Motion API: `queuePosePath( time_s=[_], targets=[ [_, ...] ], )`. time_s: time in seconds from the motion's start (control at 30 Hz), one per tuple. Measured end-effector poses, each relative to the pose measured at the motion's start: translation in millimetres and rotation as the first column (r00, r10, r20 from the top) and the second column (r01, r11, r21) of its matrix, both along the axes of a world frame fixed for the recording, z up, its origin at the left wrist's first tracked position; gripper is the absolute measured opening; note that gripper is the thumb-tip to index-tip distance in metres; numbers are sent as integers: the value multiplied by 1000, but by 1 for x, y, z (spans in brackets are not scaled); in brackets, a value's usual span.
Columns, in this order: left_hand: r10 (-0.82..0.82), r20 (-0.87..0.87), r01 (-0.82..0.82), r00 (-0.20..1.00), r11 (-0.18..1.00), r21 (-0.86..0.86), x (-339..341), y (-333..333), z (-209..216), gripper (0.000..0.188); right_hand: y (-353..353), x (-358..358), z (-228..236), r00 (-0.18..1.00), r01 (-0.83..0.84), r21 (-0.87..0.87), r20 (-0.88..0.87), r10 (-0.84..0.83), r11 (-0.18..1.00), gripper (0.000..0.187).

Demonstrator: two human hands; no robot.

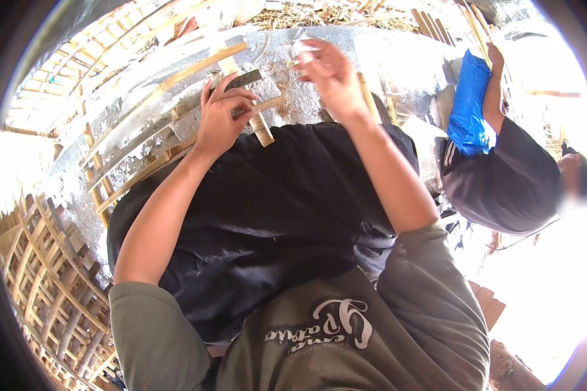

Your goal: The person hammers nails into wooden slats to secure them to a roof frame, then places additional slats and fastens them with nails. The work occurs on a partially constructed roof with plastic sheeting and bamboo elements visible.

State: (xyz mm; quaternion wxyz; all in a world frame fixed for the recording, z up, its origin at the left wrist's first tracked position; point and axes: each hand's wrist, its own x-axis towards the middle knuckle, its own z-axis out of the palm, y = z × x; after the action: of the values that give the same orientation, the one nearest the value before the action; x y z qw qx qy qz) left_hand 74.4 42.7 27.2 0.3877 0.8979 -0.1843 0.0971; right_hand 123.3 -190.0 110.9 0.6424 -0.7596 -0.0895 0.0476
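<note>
My left hand is above the near edge of a bamboo lattice, thumb and forefinger pinched together around the end of a short bamboo strip, other fingers raised. Beneath that strip, a pale bamboo stick points toward my lap. A dark flat piece lies just beyond the left fingertips. Raised to the right, my right hand has its fingers apart and half curled; glare washes out the fingertips, and I see nothing plainly held there. The long bamboo lattice stretches away to the left.
Silvery sheeting covers the ground ahead. A woven bamboo panel stands at lower left. On the right, another person in a dark sleeve has an arm beside a blue plastic bag. Black cloth covers my lap.
</note>
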Motion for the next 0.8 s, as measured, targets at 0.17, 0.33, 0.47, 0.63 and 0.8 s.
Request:
queuePosePath(
  time_s=[0.17, 0.33, 0.47, 0.63, 0.8],
  targets=[
    [-3, -35, 3, 999, 1000, -8, 0, 0, 1, 17, -93, -7, 50, 978, 171, -27, 125, -167, 985, 39],
    [-10, -3, 10, 1000, 999, -33, 1, 0, 0, 15, -141, -25, 35, 979, 190, -449, 155, -133, 873, 31],
    [-6, -7, 6, 1000, 1000, 9, 1, 6, -3, 13, -70, -12, 33, 974, -223, -720, -131, 186, 657, 41],
    [-22, -9, 22, 1000, 999, -36, 1, 5, -2, 12, 8, -6, -17, 834, -512, -527, -495, 245, 678, 57],
    [-18, -2, 18, 1000, 999, -40, 0, 1, 5, 15, 14, -12, -50, 582, -174, 134, -785, 212, 976, 45]
  ],
)
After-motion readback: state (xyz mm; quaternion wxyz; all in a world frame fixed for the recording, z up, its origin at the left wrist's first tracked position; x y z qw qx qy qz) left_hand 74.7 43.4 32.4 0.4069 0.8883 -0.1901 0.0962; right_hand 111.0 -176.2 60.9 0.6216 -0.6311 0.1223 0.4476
